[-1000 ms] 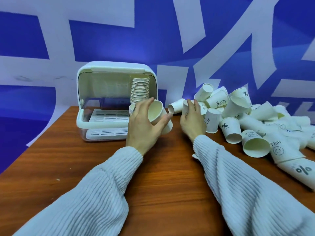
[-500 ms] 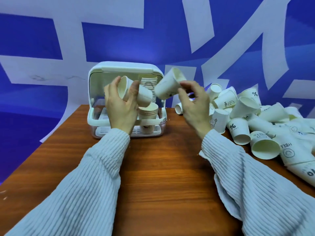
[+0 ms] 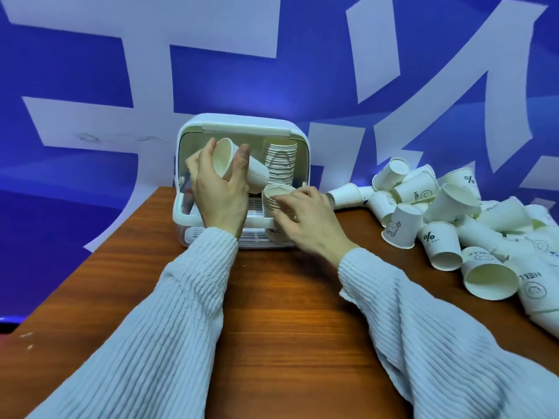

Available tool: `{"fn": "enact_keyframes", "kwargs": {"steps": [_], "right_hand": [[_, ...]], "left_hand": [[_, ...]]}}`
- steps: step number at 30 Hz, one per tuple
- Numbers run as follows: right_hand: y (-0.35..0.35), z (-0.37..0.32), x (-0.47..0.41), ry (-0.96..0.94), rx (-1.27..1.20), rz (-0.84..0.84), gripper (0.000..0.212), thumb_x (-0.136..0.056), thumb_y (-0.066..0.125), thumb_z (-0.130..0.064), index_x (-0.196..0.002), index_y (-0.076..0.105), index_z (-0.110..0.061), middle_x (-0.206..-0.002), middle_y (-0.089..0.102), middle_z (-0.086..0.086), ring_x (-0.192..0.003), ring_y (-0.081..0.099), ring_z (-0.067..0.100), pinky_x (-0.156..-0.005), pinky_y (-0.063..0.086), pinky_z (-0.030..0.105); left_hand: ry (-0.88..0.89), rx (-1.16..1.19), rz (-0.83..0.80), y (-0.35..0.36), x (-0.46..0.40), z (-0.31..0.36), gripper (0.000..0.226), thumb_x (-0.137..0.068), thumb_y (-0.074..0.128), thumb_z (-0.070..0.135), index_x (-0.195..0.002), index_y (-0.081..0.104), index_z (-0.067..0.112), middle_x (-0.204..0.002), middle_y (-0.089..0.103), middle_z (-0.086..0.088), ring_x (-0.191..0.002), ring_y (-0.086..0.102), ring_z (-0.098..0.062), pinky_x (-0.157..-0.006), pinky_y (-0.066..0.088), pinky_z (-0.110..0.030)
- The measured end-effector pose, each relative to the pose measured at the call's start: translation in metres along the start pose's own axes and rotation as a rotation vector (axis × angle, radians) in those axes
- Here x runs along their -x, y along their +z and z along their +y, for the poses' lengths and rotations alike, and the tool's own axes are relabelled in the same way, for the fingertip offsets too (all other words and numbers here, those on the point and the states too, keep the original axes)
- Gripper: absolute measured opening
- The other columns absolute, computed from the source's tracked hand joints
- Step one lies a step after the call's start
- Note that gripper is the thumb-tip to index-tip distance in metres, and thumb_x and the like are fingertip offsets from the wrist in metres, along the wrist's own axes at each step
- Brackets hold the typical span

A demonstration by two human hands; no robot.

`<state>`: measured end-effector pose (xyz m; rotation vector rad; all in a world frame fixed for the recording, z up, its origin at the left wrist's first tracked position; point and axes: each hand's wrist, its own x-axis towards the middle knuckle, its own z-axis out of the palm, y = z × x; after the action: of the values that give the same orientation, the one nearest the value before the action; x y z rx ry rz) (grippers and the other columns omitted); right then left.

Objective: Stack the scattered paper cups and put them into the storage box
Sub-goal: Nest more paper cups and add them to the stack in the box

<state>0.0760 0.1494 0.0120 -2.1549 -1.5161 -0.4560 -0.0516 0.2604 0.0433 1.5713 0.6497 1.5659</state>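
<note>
A: Two hands work at the mouth of the storage box (image 3: pixel 242 128), which stands open at the far edge of the worktop (image 3: pixel 287 328). How will a paper cup handle?

B: Judged light, thin-walled and easily crushed; best held around the side wall with a gentle grip, not by the rim.

A: Right hand (image 3: pixel 305 219)?

B: Its fingers curl round the short stack (image 3: pixel 276 196) standing in the box front, pinching it just below the top rims.

A: Left hand (image 3: pixel 220 189)?

B: It grips a single cup (image 3: pixel 242 167) on its side, mouth turned left, thumb and fingers wrapped round the wall. That cup sits just above and left of the short stack, apart from it.

A: Farther in?

B: A tall stack (image 3: pixel 281 161) stands at the back right of the box. The loose cups (image 3: pixel 453 225) lie heaped on the worktop, right of the box and well apart from both hands.
</note>
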Motion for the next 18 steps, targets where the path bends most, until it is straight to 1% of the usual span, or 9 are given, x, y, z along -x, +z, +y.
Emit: {"fn": "enact_keyframes", "kwargs": {"steps": [2, 4, 6, 7, 9, 11, 13, 16, 18], "right_hand": [[0.015, -0.001, 0.011, 0.011, -0.100, 0.153, 0.055, -0.097, 0.050, -0.051, -0.146, 0.057, -0.027, -0.140, 0.060, -0.002, -0.138, 0.043, 0.023, -0.118, 0.033, 0.046], [0.027, -0.003, 0.024, 0.049, -0.218, 0.336, 0.060, -0.096, 0.054, -0.046, -0.154, 0.047, -0.029, -0.148, 0.052, -0.001, -0.143, 0.040, 0.020, -0.120, 0.029, 0.035], [0.030, -0.003, 0.029, 0.104, -0.300, 0.409, 0.062, -0.097, 0.054, -0.043, -0.157, 0.042, -0.028, -0.151, 0.049, -0.001, -0.142, 0.040, 0.015, -0.119, 0.028, 0.031], [0.030, -0.003, 0.031, 0.123, -0.322, 0.418, 0.062, -0.098, 0.053, -0.043, -0.157, 0.041, -0.027, -0.151, 0.050, -0.001, -0.140, 0.040, 0.014, -0.119, 0.029, 0.031], [0.029, -0.002, 0.033, 0.167, -0.400, 0.396, 0.063, -0.099, 0.053, -0.041, -0.158, 0.039, -0.027, -0.148, 0.052, -0.004, -0.136, 0.041, 0.012, -0.119, 0.034, 0.037], [0.029, 0.002, 0.033, 0.213, -0.468, 0.376, 0.062, -0.099, 0.054, -0.040, -0.158, 0.038, -0.029, -0.145, 0.053, -0.007, -0.134, 0.044, 0.012, -0.115, 0.040, 0.044], [0.030, 0.006, 0.033, 0.248, -0.492, 0.391, 0.060, -0.099, 0.051, -0.043, -0.156, 0.039, -0.030, -0.140, 0.053, -0.008, -0.132, 0.048, 0.013, -0.111, 0.044, 0.048], [0.032, 0.009, 0.031, 0.290, -0.529, 0.416, 0.055, -0.099, 0.049, -0.045, -0.152, 0.045, -0.030, -0.134, 0.056, -0.010, -0.129, 0.051, 0.011, -0.109, 0.045, 0.048], [0.030, 0.010, 0.031, 0.338, -0.539, 0.456, 0.050, -0.100, 0.051, -0.043, -0.147, 0.050, -0.028, -0.134, 0.059, -0.009, -0.129, 0.051, 0.011, -0.111, 0.043, 0.046]], "left_hand": [[0.048, -0.034, -0.012, 0.001, 0.001, 0.002, 0.068, -0.095, 0.061, 0.057, -0.147, 0.052, 0.015, -0.141, 0.047, 0.003, -0.120, 0.044, 0.002, -0.087, 0.030, 0.007], [0.117, -0.041, -0.024, 0.005, 0.004, 0.005, 0.058, -0.099, 0.060, 0.050, -0.147, 0.052, 0.018, -0.140, 0.046, 0.005, -0.118, 0.043, 0.007, -0.093, 0.035, 0.003], [0.191, 0.013, -0.062, 0.012, 0.002, 0.006, 0.051, -0.102, 0.058, 0.046, -0.146, 0.054, 0.021, -0.143, 0.046, 0.001, -0.126, 0.047, -0.001, -0.104, 0.049, -0.022], [0.223, 0.016, -0.093, 0.017, 0.001, 0.005, 0.049, -0.103, 0.057, 0.045, -0.145, 0.055, 0.021, -0.145, 0.046, -0.003, -0.131, 0.048, -0.007, -0.105, 0.051, -0.033], [0.281, -0.053, -0.161, 0.028, -0.003, 0.002, 0.047, -0.104, 0.054, 0.045, -0.144, 0.057, 0.021, -0.146, 0.047, -0.007, -0.135, 0.048, -0.017, -0.107, 0.049, -0.042], [0.356, -0.203, -0.259, 0.039, -0.008, 0.000, 0.046, -0.103, 0.054, 0.046, -0.143, 0.059, 0.024, -0.144, 0.050, -0.008, -0.131, 0.050, -0.024, -0.107, 0.046, -0.044], [0.409, -0.413, -0.407, 0.047, -0.011, -0.003, 0.044, -0.103, 0.053, 0.048, -0.141, 0.060, 0.028, -0.141, 0.054, -0.007, -0.127, 0.050, -0.028, -0.107, 0.043, -0.044], [0.452, -0.732, -0.607, 0.050, -0.008, -0.021, 0.046, -0.103, 0.043, 0.055, -0.139, 0.061, 0.033, -0.142, 0.059, 0.000, -0.129, 0.050, -0.028, -0.104, 0.043, -0.045], [0.473, -0.826, -0.648, 0.050, 0.001, -0.034, 0.058, -0.098, 0.035, 0.064, -0.140, 0.060, 0.034, -0.144, 0.059, 0.004, -0.132, 0.051, -0.025, -0.105, 0.043, -0.043]]}}
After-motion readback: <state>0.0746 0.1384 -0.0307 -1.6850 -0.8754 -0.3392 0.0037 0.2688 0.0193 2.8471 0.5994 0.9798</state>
